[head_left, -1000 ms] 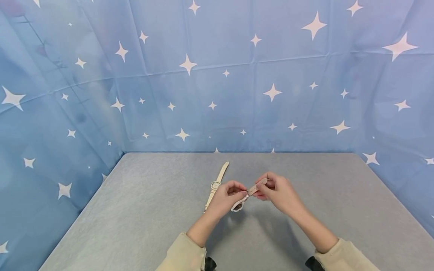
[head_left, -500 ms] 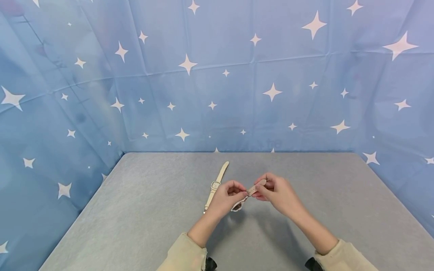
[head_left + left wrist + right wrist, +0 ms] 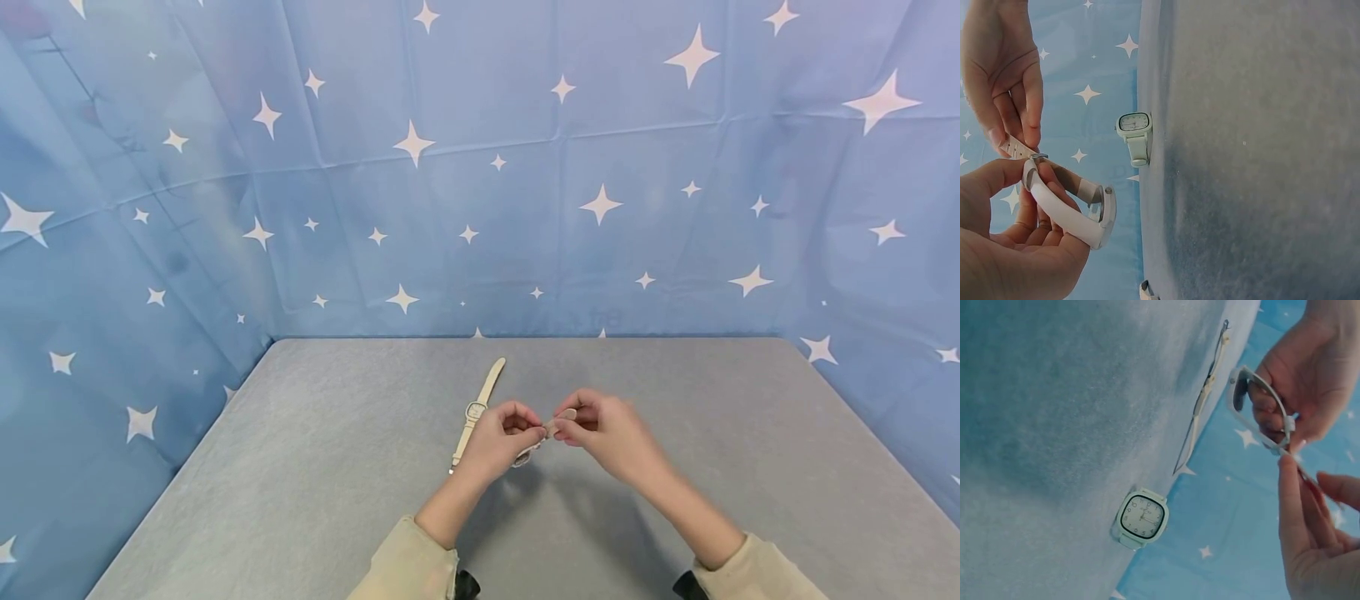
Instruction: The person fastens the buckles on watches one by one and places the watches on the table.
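Observation:
Above the table, both hands hold a white wristwatch (image 3: 1063, 209), its strap bent into a loop. My left hand (image 3: 495, 443) pinches the strap at the metal buckle (image 3: 1039, 156). My right hand (image 3: 611, 433) pinches the strap's free, holed end (image 3: 1016, 148), which passes through the buckle in the left wrist view. The watch face is turned away from the head view, and fingers hide part of the strap. Just left of my left hand, a cream wristwatch (image 3: 476, 410) lies stretched out on the table.
A pale green square wristwatch (image 3: 1142, 517) rests on the grey table (image 3: 337, 450) in both wrist views; I cannot make it out in the head view. A blue star-patterned cloth (image 3: 480, 192) hangs behind and left of the table.
My right hand has shifted slightly left, closer to my left hand, and less of the strap end shows between them. The left hand and the cream wristwatch stay in place.

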